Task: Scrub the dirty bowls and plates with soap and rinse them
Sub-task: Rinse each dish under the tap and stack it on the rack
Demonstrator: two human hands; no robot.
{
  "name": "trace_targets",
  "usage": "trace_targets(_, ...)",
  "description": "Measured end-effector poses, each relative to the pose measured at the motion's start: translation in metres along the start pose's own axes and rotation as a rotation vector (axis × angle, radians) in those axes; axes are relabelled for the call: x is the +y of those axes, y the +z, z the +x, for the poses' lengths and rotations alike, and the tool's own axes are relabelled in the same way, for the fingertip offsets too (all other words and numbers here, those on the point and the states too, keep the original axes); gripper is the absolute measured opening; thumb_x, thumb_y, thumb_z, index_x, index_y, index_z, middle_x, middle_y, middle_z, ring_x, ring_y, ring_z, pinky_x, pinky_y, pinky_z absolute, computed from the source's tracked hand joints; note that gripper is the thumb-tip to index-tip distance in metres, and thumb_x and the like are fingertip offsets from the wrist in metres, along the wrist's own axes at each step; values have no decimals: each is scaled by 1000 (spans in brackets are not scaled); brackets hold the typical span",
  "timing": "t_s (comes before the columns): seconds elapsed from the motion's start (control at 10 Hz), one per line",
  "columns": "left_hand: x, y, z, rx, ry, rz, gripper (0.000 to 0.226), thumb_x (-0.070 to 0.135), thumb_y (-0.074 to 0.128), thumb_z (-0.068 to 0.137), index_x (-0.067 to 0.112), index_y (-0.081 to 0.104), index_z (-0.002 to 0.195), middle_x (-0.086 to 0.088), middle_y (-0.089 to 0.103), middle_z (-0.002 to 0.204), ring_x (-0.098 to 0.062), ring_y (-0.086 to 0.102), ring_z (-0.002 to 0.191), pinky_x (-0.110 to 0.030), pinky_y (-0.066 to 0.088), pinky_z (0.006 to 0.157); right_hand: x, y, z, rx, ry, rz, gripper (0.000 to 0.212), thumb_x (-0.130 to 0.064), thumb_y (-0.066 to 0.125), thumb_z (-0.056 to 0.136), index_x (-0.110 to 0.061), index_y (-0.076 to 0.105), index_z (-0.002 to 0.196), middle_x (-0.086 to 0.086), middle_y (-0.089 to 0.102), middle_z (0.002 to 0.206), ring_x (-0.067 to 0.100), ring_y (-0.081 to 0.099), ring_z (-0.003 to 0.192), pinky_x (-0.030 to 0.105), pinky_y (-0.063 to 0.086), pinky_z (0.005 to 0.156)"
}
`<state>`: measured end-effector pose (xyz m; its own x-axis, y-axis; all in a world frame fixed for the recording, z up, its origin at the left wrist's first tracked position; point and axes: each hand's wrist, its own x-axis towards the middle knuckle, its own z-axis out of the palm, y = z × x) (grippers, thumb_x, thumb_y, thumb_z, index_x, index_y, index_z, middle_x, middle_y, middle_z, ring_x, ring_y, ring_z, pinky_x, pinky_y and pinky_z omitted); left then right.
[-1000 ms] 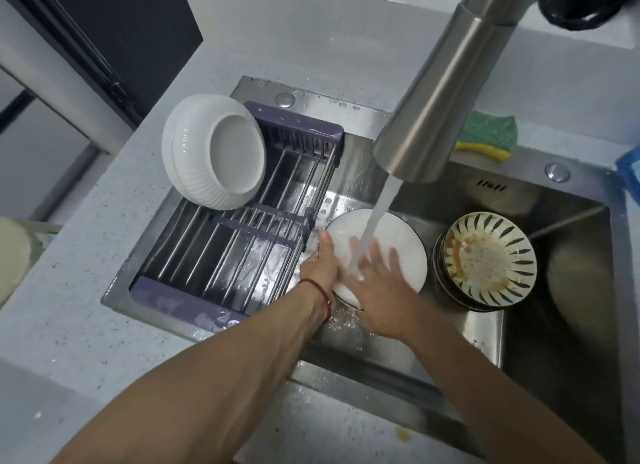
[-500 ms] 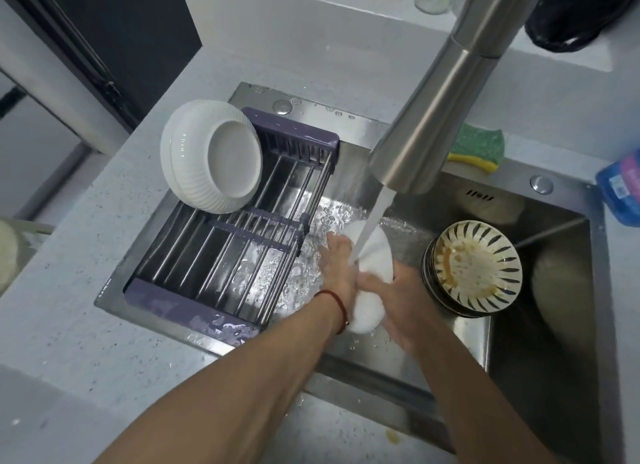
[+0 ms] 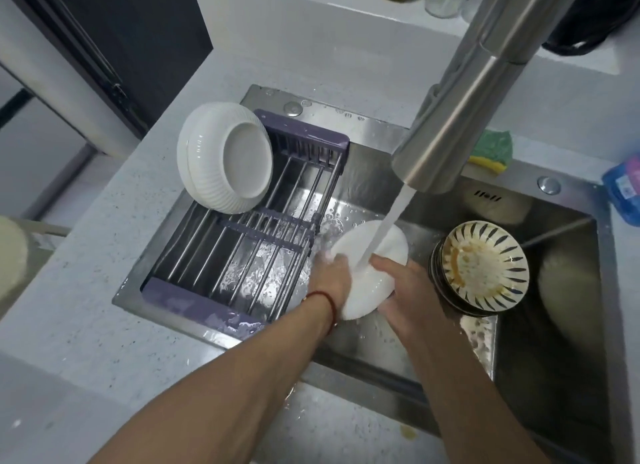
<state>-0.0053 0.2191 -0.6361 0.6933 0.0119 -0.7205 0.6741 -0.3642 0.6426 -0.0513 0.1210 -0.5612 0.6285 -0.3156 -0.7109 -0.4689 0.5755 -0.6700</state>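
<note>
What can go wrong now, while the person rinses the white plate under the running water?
1. The white plate is wet and tilted between the left hand and the right hand; it may slip and hit the steel sink.
2. The stack of dirty patterned bowls sits close beside the right hand; an elbow or the plate may knock it.
3. The stream from the faucet hits the tilted plate, so water may splash onto the counter.
</note>
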Motion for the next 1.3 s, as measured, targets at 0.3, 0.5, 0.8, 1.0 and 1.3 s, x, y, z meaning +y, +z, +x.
trace_targets(0.3, 2, -7, 3, -230, -332, -590, 66, 18, 86, 83, 2, 57, 140, -22, 74, 116, -40, 75, 96, -52, 63, 62, 14, -48, 43, 248, -7, -116, 32, -25, 57, 92, -8, 66, 118, 14, 70, 114, 34, 66, 102, 46, 56, 80)
trace_targets(0.5, 9, 11, -18, -31, 46, -272, 62, 17, 90, 76, 28, 58, 128, -5, 70, 114, -30, 68, 109, -52, 62, 87, 28, -10, 110, 138, -22, -793, 70, -74, 31, 90, -28, 46, 141, 12, 56, 140, 38, 57, 125, 55, 46, 104)
trace_targets(0.8, 17, 10, -44, -92, 339, 18, 39, 13, 78, 90, 10, 67, 127, -12, 74, 113, -21, 73, 97, -28, 63, 78, 2, 39, 62, 177, -154, -1082, 56, -50, 43, 98, -16, 45, 142, 17, 45, 146, 40, 51, 125, 53, 44, 107)
trace_targets(1.0, 6, 4, -42, -109, 333, -20, 55, -6, 79, 79, 17, 64, 126, 0, 72, 102, -22, 70, 95, -23, 60, 72, -12, 37, 73, 168, -55, -902, 44, -41, 45, 103, -9, 60, 130, 15, 58, 135, 34, 59, 115, 49, 51, 102)
trace_targets(1.3, 15, -17, -26, -168, -47, -514, 52, 0, 79, 78, 25, 65, 121, -8, 67, 117, -33, 64, 104, -52, 60, 80, 24, -94, 96, -18, 154, -259, 77, -70, 73, 79, -15, 65, 134, 9, 72, 125, 31, 68, 116, 55, 49, 104)
